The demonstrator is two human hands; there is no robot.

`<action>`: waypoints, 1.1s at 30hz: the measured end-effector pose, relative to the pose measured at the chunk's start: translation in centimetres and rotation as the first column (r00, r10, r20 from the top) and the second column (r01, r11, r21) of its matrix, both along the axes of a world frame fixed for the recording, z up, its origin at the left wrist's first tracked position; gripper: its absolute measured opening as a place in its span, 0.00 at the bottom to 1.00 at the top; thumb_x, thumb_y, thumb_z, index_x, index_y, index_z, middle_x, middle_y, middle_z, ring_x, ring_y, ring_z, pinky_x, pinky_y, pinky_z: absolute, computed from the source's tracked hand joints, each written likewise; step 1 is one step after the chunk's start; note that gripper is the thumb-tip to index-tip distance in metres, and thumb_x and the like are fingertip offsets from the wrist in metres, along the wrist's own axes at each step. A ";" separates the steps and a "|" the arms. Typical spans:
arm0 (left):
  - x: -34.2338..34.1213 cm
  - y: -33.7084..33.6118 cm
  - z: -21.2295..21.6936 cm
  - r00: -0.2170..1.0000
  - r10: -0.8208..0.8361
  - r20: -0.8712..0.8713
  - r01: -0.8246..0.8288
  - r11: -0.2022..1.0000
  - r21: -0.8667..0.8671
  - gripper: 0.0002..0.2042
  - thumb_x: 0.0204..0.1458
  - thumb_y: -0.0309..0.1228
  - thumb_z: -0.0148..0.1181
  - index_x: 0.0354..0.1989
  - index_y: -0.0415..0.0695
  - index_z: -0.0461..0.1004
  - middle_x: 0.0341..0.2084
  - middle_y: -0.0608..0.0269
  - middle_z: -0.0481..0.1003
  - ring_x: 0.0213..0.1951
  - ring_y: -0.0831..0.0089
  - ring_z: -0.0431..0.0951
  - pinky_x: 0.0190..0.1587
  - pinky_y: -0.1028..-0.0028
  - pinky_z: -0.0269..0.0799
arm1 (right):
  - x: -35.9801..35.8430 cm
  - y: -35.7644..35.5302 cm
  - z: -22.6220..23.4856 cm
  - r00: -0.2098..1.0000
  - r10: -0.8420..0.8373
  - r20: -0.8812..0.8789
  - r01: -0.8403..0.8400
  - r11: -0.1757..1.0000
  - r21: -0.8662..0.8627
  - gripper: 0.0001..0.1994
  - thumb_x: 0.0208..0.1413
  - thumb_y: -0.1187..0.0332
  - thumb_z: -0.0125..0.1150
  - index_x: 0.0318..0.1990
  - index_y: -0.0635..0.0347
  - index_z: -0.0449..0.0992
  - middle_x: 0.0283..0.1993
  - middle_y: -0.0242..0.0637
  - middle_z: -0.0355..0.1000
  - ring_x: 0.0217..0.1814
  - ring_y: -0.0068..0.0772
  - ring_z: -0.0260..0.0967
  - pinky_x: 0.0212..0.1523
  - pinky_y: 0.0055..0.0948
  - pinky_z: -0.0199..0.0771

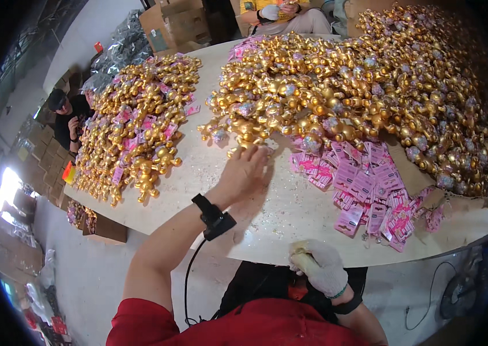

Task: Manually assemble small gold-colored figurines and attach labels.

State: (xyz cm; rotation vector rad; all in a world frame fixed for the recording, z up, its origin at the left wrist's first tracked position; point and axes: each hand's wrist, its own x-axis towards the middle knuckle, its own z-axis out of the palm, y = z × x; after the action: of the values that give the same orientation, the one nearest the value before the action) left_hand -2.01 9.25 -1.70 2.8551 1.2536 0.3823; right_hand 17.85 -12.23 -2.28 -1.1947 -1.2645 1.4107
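My bare left hand (pixel 245 168) reaches over the table, its fingers stretched out to the near edge of a big pile of shiny gold figurines (pixel 313 92). The fingertips meet a gold figurine (pixel 251 138) at that edge; I see no firm grip on it. My right hand (pixel 320 266), in a whitish knit glove with a yellowed patch, is closed low at the table's near edge. Whatever its curled fingers may hold is hidden. Between the hands and to the right lies a heap of pink printed cards (pixel 365 184).
Another pile of gold figurines mixed with pink cards (pixel 134 127) covers the table's left side. Glitter specks dot the pale tabletop (pixel 198 190). A cardboard box (pixel 104 228) stands below the left edge. Two other people sit around the table, one left, one at the far side.
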 end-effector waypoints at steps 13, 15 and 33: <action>-8.8 8.4 -2.0 0.920 0.369 0.130 -0.384 0.915 0.120 0.28 0.39 0.25 0.58 0.53 0.46 0.60 0.55 0.45 0.59 0.49 0.46 0.66 0.50 0.58 0.65 | 0.0 -0.1 -0.8 0.998 0.023 0.052 -0.032 0.985 0.171 0.07 0.52 0.73 0.55 0.39 0.61 0.74 0.29 0.36 0.72 0.27 0.26 0.71 0.30 0.24 0.71; -8.5 8.1 -2.9 0.923 0.286 0.258 -0.295 0.955 -0.004 0.28 0.40 0.25 0.58 0.54 0.47 0.60 0.55 0.45 0.57 0.50 0.45 0.65 0.50 0.57 0.65 | 0.1 -0.1 -0.7 0.997 0.028 0.069 -0.039 0.986 0.163 0.07 0.52 0.73 0.55 0.39 0.61 0.74 0.30 0.37 0.72 0.28 0.26 0.71 0.30 0.24 0.71; 8.8 0.4 -0.8 0.947 -0.194 0.256 0.182 0.981 0.070 0.18 0.43 0.31 0.59 0.44 0.40 0.68 0.43 0.49 0.67 0.45 0.52 0.70 0.45 0.61 0.68 | -0.4 -0.1 0.2 0.999 -0.050 0.010 0.050 0.998 0.036 0.09 0.52 0.76 0.54 0.41 0.66 0.73 0.27 0.33 0.71 0.25 0.18 0.66 0.25 0.18 0.68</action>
State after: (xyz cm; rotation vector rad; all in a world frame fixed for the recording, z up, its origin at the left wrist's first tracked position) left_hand 6.75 9.63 -2.51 2.8078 0.9305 0.7607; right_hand 17.46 -12.34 -2.06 -1.2030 -1.2537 1.3423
